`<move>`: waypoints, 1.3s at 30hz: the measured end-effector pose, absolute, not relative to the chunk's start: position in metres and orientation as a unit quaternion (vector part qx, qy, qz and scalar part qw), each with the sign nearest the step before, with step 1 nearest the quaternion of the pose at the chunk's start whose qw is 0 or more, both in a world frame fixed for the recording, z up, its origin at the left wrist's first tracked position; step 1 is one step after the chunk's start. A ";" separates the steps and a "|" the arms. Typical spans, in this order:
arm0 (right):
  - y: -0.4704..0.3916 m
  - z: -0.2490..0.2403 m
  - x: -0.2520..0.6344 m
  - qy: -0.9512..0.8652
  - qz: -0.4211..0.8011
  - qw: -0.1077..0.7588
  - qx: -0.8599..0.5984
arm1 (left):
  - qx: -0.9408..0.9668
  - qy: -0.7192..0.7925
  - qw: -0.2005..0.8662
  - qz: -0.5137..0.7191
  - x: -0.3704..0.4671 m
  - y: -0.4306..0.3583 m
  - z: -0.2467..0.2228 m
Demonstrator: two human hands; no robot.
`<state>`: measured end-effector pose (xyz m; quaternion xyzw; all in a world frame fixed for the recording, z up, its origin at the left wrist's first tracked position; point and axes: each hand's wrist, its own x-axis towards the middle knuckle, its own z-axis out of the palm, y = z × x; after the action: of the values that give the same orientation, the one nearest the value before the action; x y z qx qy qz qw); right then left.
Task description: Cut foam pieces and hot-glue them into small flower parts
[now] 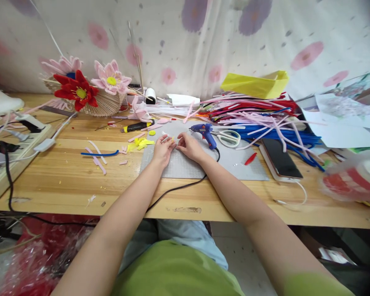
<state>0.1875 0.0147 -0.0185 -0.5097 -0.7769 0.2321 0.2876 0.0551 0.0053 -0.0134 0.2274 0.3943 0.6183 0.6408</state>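
Note:
Over the grey cutting mat [185, 168], my left hand [163, 150] is closed on something small and pale that I cannot make out. My right hand [189, 146] meets it from the right, fingertips pinched together at the same small item. Just beyond my right hand lies a blue glue gun [205, 133], its black cable running under my right forearm. White-handled scissors [229, 138] rest to its right. Yellow fuzzy pieces [140, 143] lie left of my left hand. A red piece [250, 158] sits on the mat's right part.
Red and pink fuzzy flowers [80, 93] stand at the back left. Bundled pipe cleaners [253, 111] fill the back right. A phone [282, 158], a cup [354, 181] and papers [342, 127] are at right, a power strip [15, 158] at left.

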 end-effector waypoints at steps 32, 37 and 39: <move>0.071 0.007 0.146 -0.765 0.155 0.135 -0.611 | 0.194 0.353 0.588 0.702 0.018 0.016 -0.008; 0.075 0.000 0.137 -0.768 0.115 0.138 -0.614 | 0.251 0.387 0.594 0.659 0.005 0.015 -0.017; 0.076 -0.001 0.137 -0.754 0.130 0.156 -0.624 | 0.270 0.402 0.587 0.649 0.000 0.016 -0.023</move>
<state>0.1373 0.0759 -0.0011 -0.6241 -0.7544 0.1300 0.1563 0.0003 0.0164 -0.0226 0.2698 0.4023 0.6487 0.5870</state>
